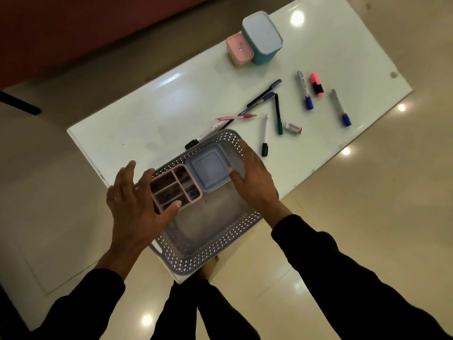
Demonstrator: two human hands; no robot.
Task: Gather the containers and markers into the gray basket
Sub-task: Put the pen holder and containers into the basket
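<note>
The gray perforated basket (208,253) sits at the near end of the white table. Inside it lie a pink divided tray (175,186) and a flat blue lidded container (209,169). My left hand (132,207) rests fingers spread on the pink tray, thumb on its near edge. My right hand (255,180) lies over the basket's right side, thumb touching the blue container. At the far end stand a small pink container (239,49) and a taller teal container (263,36). Several pens and markers lie scattered, among them a pink highlighter (317,84) and a blue-capped marker (340,107).
The glass-topped white table (147,114) stands on a shiny tiled floor. A small eraser-like piece (293,127) lies among the pens. A black-capped marker (265,136) lies just right of the basket. My foot (208,266) shows below the table's near corner.
</note>
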